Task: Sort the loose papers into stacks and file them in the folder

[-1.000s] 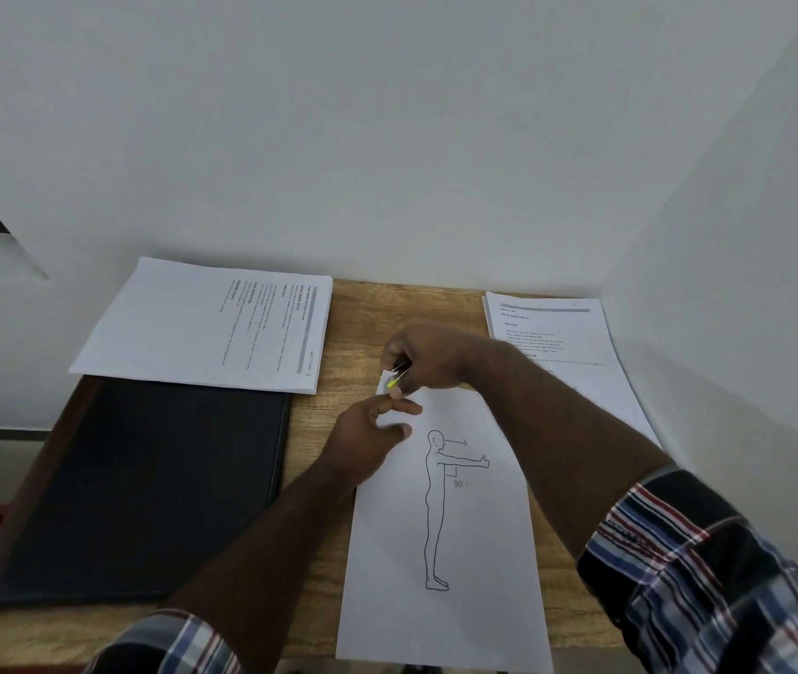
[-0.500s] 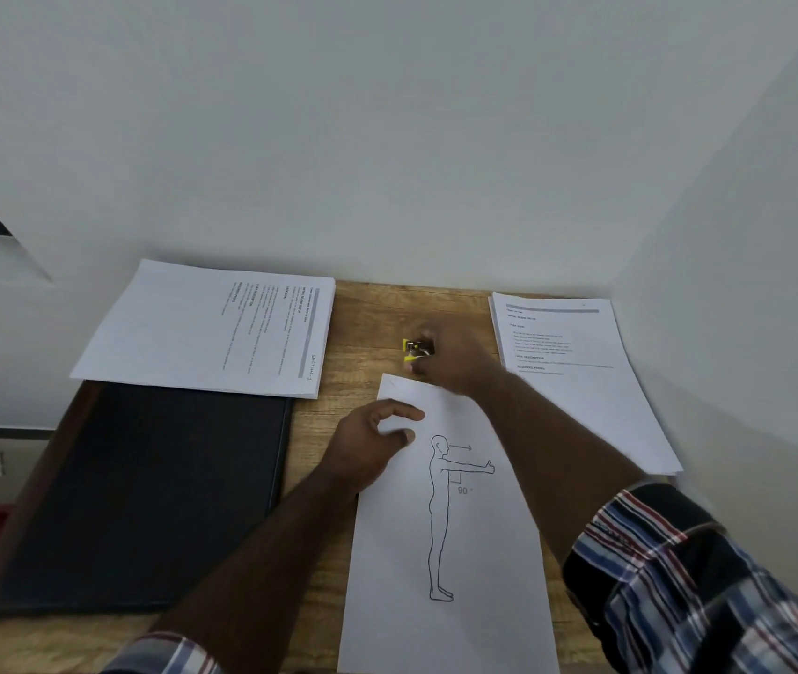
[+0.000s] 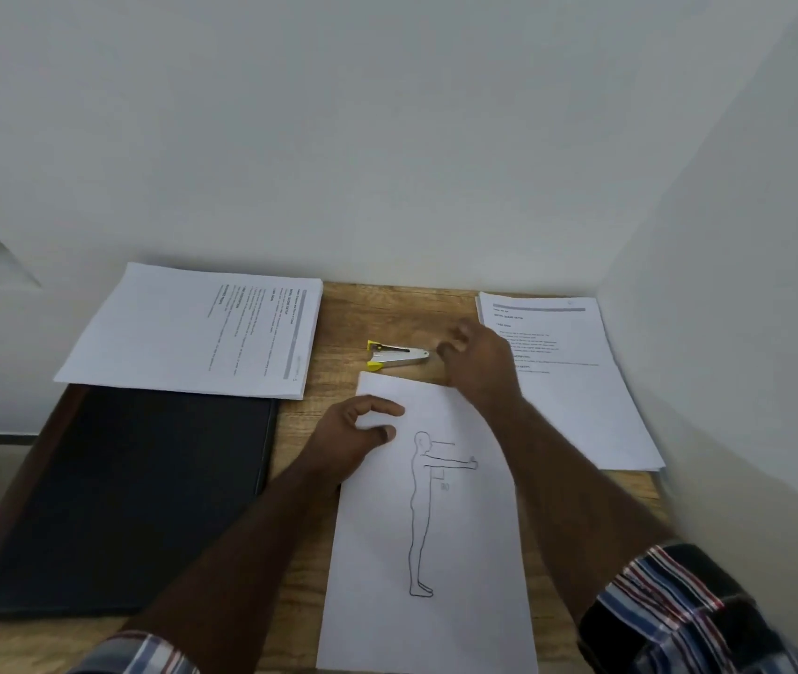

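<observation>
So the sheet with the outline drawing of a standing figure (image 3: pixel 435 527) lies flat at about 6 o'clock on the wooden desk (image 3: pixel 387 308), long edge running toward the person. The left hand (image 3: pixel 353 437) rests on its top left corner, fingers loosely curled with thumb and forefinger tips on the paper, pinning it down rather than gripping it.

The right hand (image 3: pixel 477 367) is up at roughly 12 o'clock from that sheet, just past its top edge. It's a bit blurred, fingers bent, and the fingertips are right at the back end of a small silver stapler with yellow tips (image 3: pixel 397 356) lying on the desk. Honestly can't tell if it's touching it or has hold of it.

Other papers: a printed stack (image 3: pixel 183 333) at 10 o'clock, turned sideways, overlapping the top edge of a closed black folder (image 3: pixel 134 498) at 9 o'clock. Another printed stack (image 3: pixel 576 381) sits at 2 o'clock against the right wall (image 3: pixel 727 333), partly under the right wrist. Plaid sleeves (image 3: pixel 679 610) on both arms.
</observation>
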